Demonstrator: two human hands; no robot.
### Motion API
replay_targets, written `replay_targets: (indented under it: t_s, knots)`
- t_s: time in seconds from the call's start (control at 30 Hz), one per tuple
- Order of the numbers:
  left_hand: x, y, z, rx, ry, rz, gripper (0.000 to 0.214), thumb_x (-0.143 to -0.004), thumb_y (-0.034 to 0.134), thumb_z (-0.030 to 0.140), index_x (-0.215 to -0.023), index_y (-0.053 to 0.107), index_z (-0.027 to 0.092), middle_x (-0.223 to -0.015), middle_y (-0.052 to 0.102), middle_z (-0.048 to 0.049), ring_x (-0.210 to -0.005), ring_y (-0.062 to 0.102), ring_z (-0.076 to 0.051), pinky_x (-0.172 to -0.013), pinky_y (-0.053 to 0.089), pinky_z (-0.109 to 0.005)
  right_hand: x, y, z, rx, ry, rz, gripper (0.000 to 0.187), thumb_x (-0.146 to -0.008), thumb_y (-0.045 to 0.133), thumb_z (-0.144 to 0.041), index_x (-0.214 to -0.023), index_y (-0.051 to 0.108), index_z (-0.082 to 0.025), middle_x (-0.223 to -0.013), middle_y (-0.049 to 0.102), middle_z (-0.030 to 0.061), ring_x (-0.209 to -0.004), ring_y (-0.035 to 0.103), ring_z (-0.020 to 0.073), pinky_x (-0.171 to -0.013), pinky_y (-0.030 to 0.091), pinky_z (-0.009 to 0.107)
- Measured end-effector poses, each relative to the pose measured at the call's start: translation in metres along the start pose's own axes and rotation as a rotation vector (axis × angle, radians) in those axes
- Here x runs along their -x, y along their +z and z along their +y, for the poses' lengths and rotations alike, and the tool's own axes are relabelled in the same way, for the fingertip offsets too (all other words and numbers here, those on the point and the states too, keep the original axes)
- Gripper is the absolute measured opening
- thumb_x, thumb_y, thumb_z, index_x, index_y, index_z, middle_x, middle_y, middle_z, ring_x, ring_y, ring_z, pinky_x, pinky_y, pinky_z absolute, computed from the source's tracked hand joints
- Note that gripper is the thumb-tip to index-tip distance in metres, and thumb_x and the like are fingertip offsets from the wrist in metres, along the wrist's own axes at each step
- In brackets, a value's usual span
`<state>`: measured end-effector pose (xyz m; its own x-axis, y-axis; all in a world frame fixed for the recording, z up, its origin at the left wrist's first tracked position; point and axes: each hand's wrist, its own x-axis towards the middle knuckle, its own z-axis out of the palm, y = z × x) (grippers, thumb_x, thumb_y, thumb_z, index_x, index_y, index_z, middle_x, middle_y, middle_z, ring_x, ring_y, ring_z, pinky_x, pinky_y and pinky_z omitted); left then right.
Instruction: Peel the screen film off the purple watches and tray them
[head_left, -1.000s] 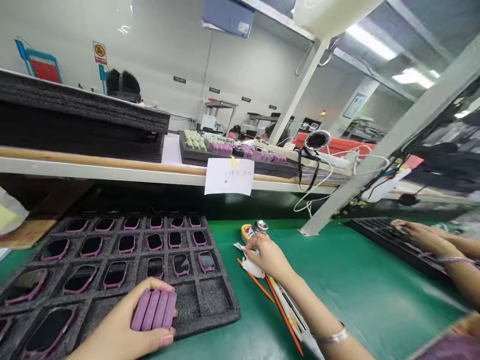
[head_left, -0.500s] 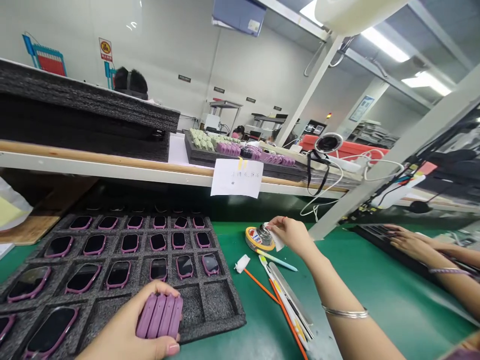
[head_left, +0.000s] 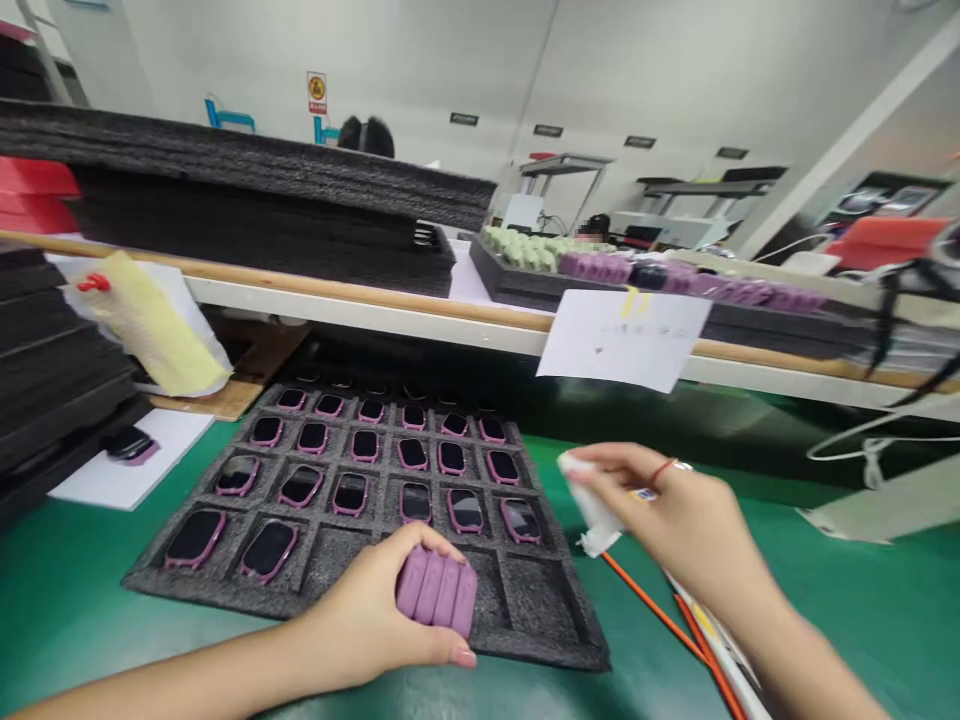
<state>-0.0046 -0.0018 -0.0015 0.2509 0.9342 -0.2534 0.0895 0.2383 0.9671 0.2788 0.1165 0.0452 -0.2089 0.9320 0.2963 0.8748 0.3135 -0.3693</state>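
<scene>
4 purple oblong pieces (head_left: pixel 436 592) sit stacked side by side in the left hand (head_left: pixel 375 610), at about 6 o'clock in the view, just over the front edge of a black foam tray (head_left: pixel 161 570). That left grip is clamped on the stack, fingers over the top and thumb beneath. The right hand (head_left: pixel 675 505), at about 3 o'clock, is clamped on a white wipe (head_left: pixel 590 505), which hangs from its fingertips just beside the tray's right edge.

The tray lies on the green tabletop (head_left: pixel 60 610) at 12 o'clock, holding rows of black-faced devices (head_left: pixel 465 510) in pink-purple frames, 6 across in the fuller rows. Some front cells are bare. Orange sticks (head_left: pixel 652 600) lie below the right hand at about 4 o'clock.

The likeliest trouble is the stack: 4 loose pieces held by 1 hand could slip if the grip eases, and they could drop onto the exposed screens. The wipe could also drag across a neighbouring screen and smear it, and a careless right wrist could knock the orange sticks.
</scene>
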Motion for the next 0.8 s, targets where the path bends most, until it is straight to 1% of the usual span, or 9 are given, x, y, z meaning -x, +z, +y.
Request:
replay_targets:
  t_s: [0.03, 0.1, 0.13, 0.17, 0.27, 0.43, 0.57, 0.7, 0.8]
  knots:
    - [0.0, 0.0, 0.0, -0.004, 0.007, 0.001, 0.062, -0.054, 0.092, 0.032, -0.107, 0.061, 0.022, -0.098, 0.066, -0.0004, -0.088, 0.059, -0.021, -0.081, 0.046, -0.032, 0.015, 0.009, -0.024, -0.11, -0.129, -0.044, 0.011, -0.094, 0.074, -0.036, -0.101, 0.076, -0.028, -0.088, 0.075, -0.0011, -0.079, 0.072, 0.0194, -0.071, 0.056, 0.027]
    - [-0.001, 0.0, -0.002, -0.013, 0.046, 0.0, 0.063, -0.053, 0.092, 0.032, -0.107, 0.061, 0.021, -0.097, 0.065, 0.0004, -0.086, 0.056, -0.019, -0.078, 0.044, -0.03, 0.042, 0.026, -0.068, -0.469, -0.58, -0.141, 0.011, -0.102, 0.065, -0.031, -0.1, 0.075, -0.028, -0.091, 0.075, -0.0005, -0.082, 0.07, 0.0175, -0.074, 0.056, 0.027]
    - [-0.001, 0.0, -0.004, -0.017, 0.071, 0.002, 0.062, -0.053, 0.092, 0.031, -0.105, 0.06, 0.02, -0.095, 0.064, 0.0011, -0.084, 0.054, -0.018, -0.076, 0.042, -0.029, 0.052, 0.032, -0.086, -0.558, -0.728, -0.147, 0.014, -0.105, 0.06, -0.026, -0.101, 0.074, -0.025, -0.089, 0.074, 0.0002, -0.081, 0.068, 0.017, -0.075, 0.055, 0.028]
    - [-0.002, 0.0, -0.006, -0.018, 0.088, 0.004, 0.06, -0.053, 0.091, 0.029, -0.103, 0.059, 0.019, -0.092, 0.064, 0.0021, -0.081, 0.052, -0.016, -0.073, 0.041, -0.028, 0.058, 0.038, -0.099, -0.572, -0.78, -0.135, 0.017, -0.106, 0.058, -0.026, -0.099, 0.072, -0.024, -0.089, 0.072, 0.0015, -0.081, 0.065, 0.0179, -0.075, 0.053, 0.03]
    - [-0.003, 0.002, -0.008, 0.011, 0.073, 0.028, 0.052, -0.054, 0.087, 0.023, -0.096, 0.056, 0.018, -0.08, 0.059, 0.0056, -0.072, 0.046, -0.013, -0.065, 0.036, -0.025, 0.061, 0.047, -0.115, -0.499, -0.765, -0.12, 0.02, -0.107, 0.053, -0.027, -0.097, 0.069, -0.021, -0.092, 0.067, 0.0053, -0.085, 0.059, 0.0212, -0.074, 0.05, 0.034]
    - [-0.003, 0.004, -0.004, 0.046, 0.009, 0.037, 0.057, -0.054, 0.094, 0.032, -0.093, 0.055, 0.018, -0.084, 0.061, 0.0042, -0.078, 0.051, -0.014, -0.068, 0.038, -0.025, 0.05, 0.05, -0.104, -0.472, -0.752, -0.076, 0.017, -0.107, 0.054, -0.023, -0.096, 0.066, -0.02, -0.09, 0.065, 0.0048, -0.082, 0.056, 0.0204, -0.074, 0.045, 0.034]
    - [-0.001, 0.005, -0.002, 0.02, -0.019, 0.048, 0.055, -0.056, 0.091, 0.027, -0.098, 0.057, 0.018, -0.079, 0.061, 0.0058, -0.071, 0.05, -0.012, -0.063, 0.037, -0.024, 0.053, 0.05, -0.103, -0.412, -0.788, -0.085, 0.019, -0.108, 0.05, -0.019, -0.096, 0.065, -0.019, -0.09, 0.066, 0.0041, -0.078, 0.054, 0.019, -0.071, 0.042, 0.034]
    - [0.0, 0.004, -0.002, 0.037, -0.014, 0.037, 0.059, -0.055, 0.094, 0.033, -0.098, 0.057, 0.018, -0.085, 0.063, 0.0039, -0.077, 0.053, -0.014, -0.068, 0.039, -0.025, 0.056, 0.05, -0.104, -0.411, -0.787, -0.016, 0.016, -0.106, 0.053, -0.018, -0.096, 0.064, -0.02, -0.089, 0.065, 0.0034, -0.078, 0.055, 0.0184, -0.072, 0.041, 0.034]
    - [0.0, 0.004, -0.004, 0.003, -0.002, 0.041, 0.055, -0.057, 0.09, 0.027, -0.1, 0.057, 0.018, -0.08, 0.061, 0.0049, -0.07, 0.05, -0.012, -0.064, 0.037, -0.025, 0.056, 0.051, -0.103, -0.431, -0.795, -0.079, 0.016, -0.107, 0.053, -0.019, -0.096, 0.064, -0.021, -0.088, 0.066, 0.0027, -0.078, 0.055, 0.0186, -0.071, 0.041, 0.034]
